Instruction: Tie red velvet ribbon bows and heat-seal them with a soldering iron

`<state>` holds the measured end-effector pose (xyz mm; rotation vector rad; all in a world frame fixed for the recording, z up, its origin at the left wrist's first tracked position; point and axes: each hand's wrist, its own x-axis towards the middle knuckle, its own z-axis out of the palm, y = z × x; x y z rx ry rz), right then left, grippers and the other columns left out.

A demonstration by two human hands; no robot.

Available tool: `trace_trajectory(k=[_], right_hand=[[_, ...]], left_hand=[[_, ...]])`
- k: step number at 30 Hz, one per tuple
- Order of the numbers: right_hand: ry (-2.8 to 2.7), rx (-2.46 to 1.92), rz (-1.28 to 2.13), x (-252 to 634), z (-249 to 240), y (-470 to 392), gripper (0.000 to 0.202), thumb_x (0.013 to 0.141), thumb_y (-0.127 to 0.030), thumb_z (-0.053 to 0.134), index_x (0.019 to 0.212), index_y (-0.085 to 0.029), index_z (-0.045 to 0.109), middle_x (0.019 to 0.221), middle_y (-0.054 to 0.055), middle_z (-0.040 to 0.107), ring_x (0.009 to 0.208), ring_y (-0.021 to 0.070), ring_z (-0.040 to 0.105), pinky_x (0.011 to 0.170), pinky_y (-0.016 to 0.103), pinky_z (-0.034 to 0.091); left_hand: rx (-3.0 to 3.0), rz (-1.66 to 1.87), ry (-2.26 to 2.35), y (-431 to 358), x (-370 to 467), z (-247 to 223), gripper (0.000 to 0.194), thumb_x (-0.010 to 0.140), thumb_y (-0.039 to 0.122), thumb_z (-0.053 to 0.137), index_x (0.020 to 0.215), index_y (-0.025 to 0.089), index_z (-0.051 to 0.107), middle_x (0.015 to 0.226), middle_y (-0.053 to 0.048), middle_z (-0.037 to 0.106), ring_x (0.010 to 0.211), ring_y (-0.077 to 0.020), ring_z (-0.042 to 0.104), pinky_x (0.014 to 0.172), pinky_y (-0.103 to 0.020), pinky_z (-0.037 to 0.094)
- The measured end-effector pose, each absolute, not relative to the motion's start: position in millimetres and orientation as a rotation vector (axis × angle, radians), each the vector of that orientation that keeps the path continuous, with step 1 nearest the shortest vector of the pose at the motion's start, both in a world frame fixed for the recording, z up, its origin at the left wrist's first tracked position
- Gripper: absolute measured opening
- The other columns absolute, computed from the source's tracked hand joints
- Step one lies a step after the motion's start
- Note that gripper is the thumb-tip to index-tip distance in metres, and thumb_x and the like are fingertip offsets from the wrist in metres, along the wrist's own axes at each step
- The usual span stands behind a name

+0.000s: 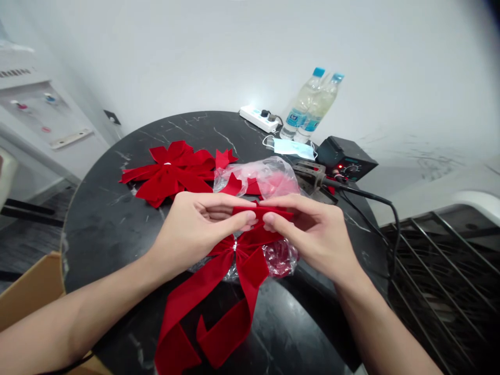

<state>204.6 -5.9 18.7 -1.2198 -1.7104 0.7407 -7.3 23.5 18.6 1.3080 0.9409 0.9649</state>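
Observation:
Between thumb and fingers, my left hand (203,221) pinches one side of a folded red ribbon (260,212). My right hand (312,229) pinches the same ribbon close beside it, so the two thumbs nearly meet. Just below the hands lies a red bow (219,276) with a shiny tie at its middle and long tails reaching toward me. Clear plastic bags (281,258) with red material inside lie under and behind the hands. Off to the left rests a pile of red bows (167,174).
On the round black marbled table (117,229) are a white power strip (258,119), two water bottles (308,107), a blue face mask (292,148) and a black soldering station (346,159) with its cable. A cardboard box (35,286) stands at lower left, a water dispenser (39,104) beyond.

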Motion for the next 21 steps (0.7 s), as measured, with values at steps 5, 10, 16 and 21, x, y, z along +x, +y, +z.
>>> trace_trajectory(k=[5,10,16,21], right_hand=[[-1.837,-1.225,0.702,211,21,-4,0.013,0.095,-0.030,0.073,0.104,-0.022,0.078,0.088,0.001,0.076,0.060,0.0104,0.069,0.060,0.025,0.056],[-2.057,-1.227,0.342,222,28,-5,0.008,0.098,-0.026,0.067,0.096,-0.023,0.074,0.086,0.001,0.073,0.073,0.0140,0.066,0.071,0.028,0.053],[-1.776,-1.343,0.248,246,39,-20,0.008,0.097,-0.032,0.069,0.097,-0.025,0.074,0.080,0.001,0.067,0.066,0.0147,0.060,0.059,0.029,0.046],[-1.645,-1.319,0.281,256,37,-47,0.006,0.097,-0.030,0.070,0.095,-0.025,0.074,0.078,0.000,0.065,0.066,0.0127,0.060,0.060,0.027,0.046]], left_hand=[[1.283,0.904,0.921,25,-6,18,0.021,0.076,0.021,0.089,0.095,0.019,0.084,0.086,-0.004,0.084,0.083,-0.0235,0.082,0.082,-0.028,0.068],[1.558,0.559,0.930,36,-20,14,0.034,0.085,0.035,0.080,0.115,0.019,0.077,0.071,-0.002,0.079,0.060,-0.0186,0.076,0.055,-0.022,0.061],[2.109,0.070,0.941,30,-26,1,0.033,0.092,0.028,0.064,0.123,0.021,0.072,0.053,0.002,0.067,0.045,-0.0174,0.064,0.050,-0.024,0.045],[2.166,0.237,0.900,11,-29,22,0.030,0.098,0.024,0.051,0.116,0.025,0.075,0.070,-0.001,0.068,0.059,-0.0163,0.061,0.057,-0.025,0.040]])
